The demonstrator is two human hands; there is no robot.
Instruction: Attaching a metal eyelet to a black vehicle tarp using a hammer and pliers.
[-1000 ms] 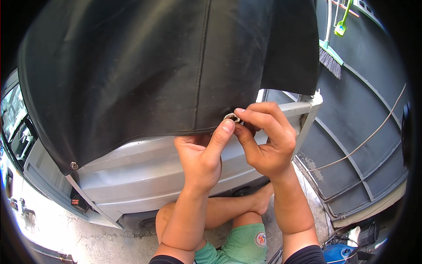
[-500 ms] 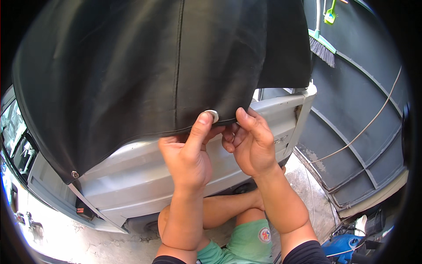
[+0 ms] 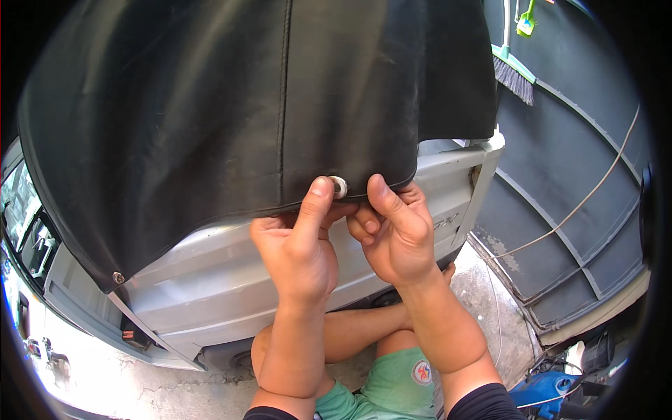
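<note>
Grey concrete floor [image 3: 472,297] lay bright under the person's bent legs, beside the silver side panel [image 3: 203,280] of a vehicle. To the right I saw a dark metal wall [image 3: 560,161], where a broom [image 3: 514,73] and a green brush [image 3: 526,26] hung, and a blue machine [image 3: 546,388] on the ground. Over the panel's upper part draped the black cover [image 3: 189,126], smooth and faintly creased, with a stitched seam and a pale metal ring [image 3: 342,187] near its hem. The left hand [image 3: 297,248] gripped the hem, thumb at the ring's left edge; the right hand [image 3: 399,238] pinched it just right of the ring. Half a second earlier, the cover's right corner had been gathered inward; now it hung wider, and the ring showed more of its dark opening.
</note>
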